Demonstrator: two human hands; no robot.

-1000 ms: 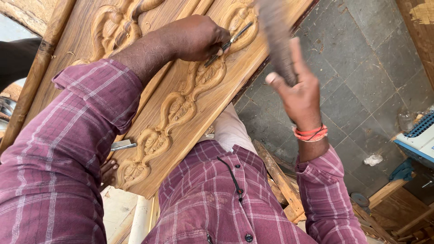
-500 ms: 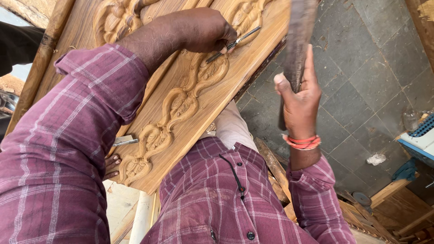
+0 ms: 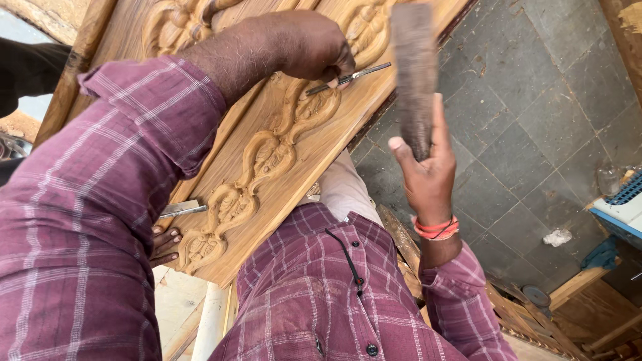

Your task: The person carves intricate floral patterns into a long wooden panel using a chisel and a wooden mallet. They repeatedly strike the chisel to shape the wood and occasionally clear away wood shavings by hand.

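Note:
A light wooden panel [image 3: 314, 154] with a carved chain-like ornament [image 3: 267, 157] leans across my lap. My left hand [image 3: 304, 43] is shut on a thin metal chisel [image 3: 348, 78], whose tip rests on the carving. To the right of the panel my right hand [image 3: 424, 177] grips a dark wooden mallet [image 3: 414, 73], raised upright and motion-blurred. An orange band circles my right wrist. Both my sleeves are maroon plaid.
A second metal chisel [image 3: 182, 209] lies by toes [image 3: 162, 242] at the panel's lower left. Grey stone floor tiles [image 3: 535, 113] spread to the right. Wood offcuts [image 3: 588, 281], a blue-and-white object [image 3: 622, 204] and a crumpled scrap [image 3: 556, 236] lie at right.
My right hand has swung the mallet from tilted beside the panel to upright and nearer the chisel. My left hand stays on the chisel at the carving.

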